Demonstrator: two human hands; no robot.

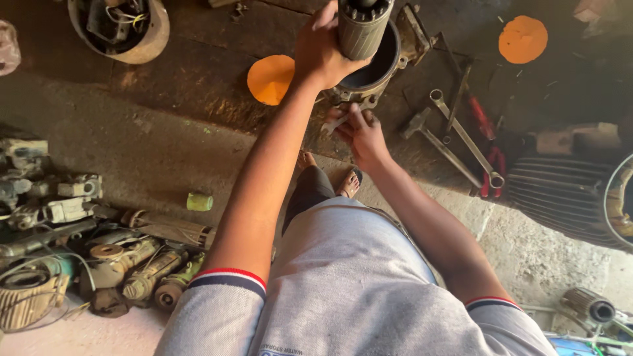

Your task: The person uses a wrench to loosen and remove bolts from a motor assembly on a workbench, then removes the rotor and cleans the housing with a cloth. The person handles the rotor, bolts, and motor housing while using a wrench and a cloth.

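My left hand (323, 53) is raised and shut around a ribbed grey metal rotor (361, 29), holding it upright just above the mouth of a round motor housing (389, 66) that sits on the dark workbench. My right hand (361, 135) is lower, its fingers curled on the metal foot at the near edge of that housing. The rotor's lower end overlaps the housing's opening; I cannot tell how deep it sits.
Two orange discs (270, 79) (523, 38) lie on the bench. Spanners (465, 135), a hammer (422, 125) and red-handled pliers (484, 125) lie to the right, by a finned motor body (567, 191). A heap of old motor parts (99, 257) fills the left floor.
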